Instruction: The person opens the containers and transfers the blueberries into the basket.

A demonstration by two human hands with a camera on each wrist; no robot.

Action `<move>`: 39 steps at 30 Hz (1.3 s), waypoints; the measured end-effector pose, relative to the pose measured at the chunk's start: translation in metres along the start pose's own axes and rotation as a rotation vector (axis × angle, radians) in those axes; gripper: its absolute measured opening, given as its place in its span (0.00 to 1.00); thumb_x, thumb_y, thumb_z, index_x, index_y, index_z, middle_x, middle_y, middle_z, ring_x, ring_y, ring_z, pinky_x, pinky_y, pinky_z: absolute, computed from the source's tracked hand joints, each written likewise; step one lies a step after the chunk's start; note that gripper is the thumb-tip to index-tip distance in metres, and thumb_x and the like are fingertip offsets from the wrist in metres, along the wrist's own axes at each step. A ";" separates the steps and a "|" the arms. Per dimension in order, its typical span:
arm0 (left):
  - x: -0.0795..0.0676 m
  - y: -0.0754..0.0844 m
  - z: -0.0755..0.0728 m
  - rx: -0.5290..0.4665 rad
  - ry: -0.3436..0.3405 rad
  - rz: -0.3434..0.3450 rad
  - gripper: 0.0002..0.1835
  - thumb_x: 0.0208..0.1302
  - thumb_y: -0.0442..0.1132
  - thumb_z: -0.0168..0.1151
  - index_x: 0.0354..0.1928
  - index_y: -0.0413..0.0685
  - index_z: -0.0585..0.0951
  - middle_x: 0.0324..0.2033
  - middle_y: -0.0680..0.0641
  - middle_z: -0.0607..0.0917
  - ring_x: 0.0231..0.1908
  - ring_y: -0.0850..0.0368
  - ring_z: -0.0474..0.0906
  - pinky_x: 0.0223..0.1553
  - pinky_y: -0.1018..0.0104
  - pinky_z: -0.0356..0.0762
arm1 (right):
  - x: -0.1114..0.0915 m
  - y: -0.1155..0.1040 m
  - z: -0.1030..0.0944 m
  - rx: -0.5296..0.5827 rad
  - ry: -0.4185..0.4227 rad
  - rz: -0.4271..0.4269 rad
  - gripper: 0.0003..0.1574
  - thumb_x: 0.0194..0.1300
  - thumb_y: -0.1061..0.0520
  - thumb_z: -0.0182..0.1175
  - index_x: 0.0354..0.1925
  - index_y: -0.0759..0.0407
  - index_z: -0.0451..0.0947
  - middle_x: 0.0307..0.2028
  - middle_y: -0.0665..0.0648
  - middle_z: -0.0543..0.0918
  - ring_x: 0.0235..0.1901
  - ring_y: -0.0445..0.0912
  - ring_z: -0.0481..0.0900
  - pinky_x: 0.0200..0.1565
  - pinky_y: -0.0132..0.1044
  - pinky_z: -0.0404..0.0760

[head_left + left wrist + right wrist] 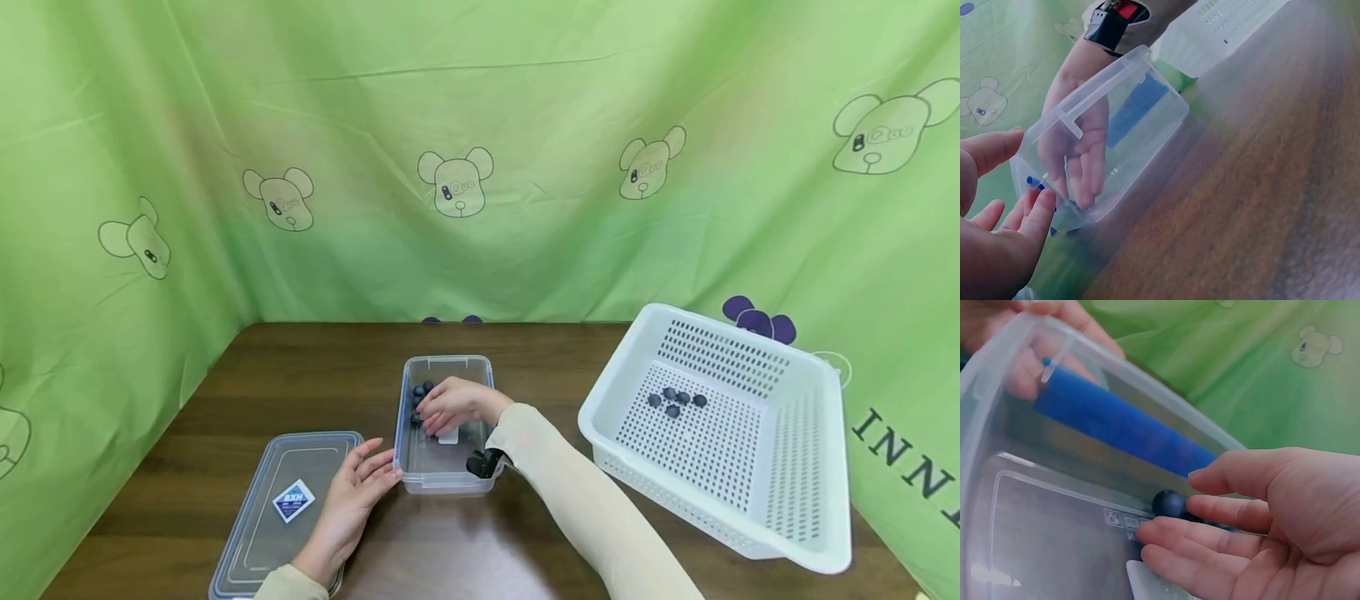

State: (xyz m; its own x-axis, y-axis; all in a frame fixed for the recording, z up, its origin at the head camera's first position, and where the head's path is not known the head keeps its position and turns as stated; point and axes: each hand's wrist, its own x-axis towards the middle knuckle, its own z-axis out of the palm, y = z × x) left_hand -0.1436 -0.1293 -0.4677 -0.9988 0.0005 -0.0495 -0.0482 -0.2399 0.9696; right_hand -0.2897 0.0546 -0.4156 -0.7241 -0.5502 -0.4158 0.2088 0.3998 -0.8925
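A clear plastic food container (447, 482) with blue side strips stands on the table. My right hand (459, 404) is inside it with the fingers loosely extended. Several dark blueberries (417, 403) lie along the container's left side, partly hidden by that hand. In the right wrist view, one blueberry (1168, 504) sits right at the index fingertip, and nothing is pinched between thumb and fingers. My left hand (358, 492) rests its fingertips against the container's near left corner. In the left wrist view, its thumb is at the rim and its fingers are outside the wall.
To the left lies the container's lid (300, 462) with a blue and white label, partly under my left forearm. A white perforated basket (720, 467) stands on the right and holds several blueberries (672, 411). Green cloth (540, 258) hangs behind the wooden table (322, 379).
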 end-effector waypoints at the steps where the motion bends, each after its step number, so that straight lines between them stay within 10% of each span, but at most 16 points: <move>1: 0.000 0.000 0.000 -0.002 0.000 0.002 0.34 0.61 0.22 0.62 0.67 0.29 0.59 0.50 0.38 0.80 0.45 0.60 0.79 0.46 0.71 0.78 | 0.001 0.000 0.001 -0.006 0.001 0.003 0.20 0.69 0.67 0.54 0.55 0.78 0.74 0.39 0.69 0.85 0.39 0.55 0.86 0.46 0.46 0.84; 39: 0.001 0.000 0.001 -0.013 0.000 0.011 0.34 0.60 0.22 0.63 0.66 0.29 0.59 0.50 0.39 0.80 0.45 0.58 0.79 0.47 0.72 0.78 | 0.011 0.006 0.016 0.021 -0.112 0.069 0.10 0.68 0.69 0.54 0.28 0.67 0.77 0.22 0.63 0.83 0.22 0.47 0.84 0.32 0.37 0.86</move>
State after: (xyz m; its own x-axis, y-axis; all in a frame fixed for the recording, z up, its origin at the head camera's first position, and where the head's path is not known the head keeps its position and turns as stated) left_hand -0.1445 -0.1284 -0.4673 -0.9992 -0.0018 -0.0393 -0.0375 -0.2524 0.9669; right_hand -0.2857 0.0392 -0.4280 -0.6298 -0.6012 -0.4919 0.2697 0.4246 -0.8642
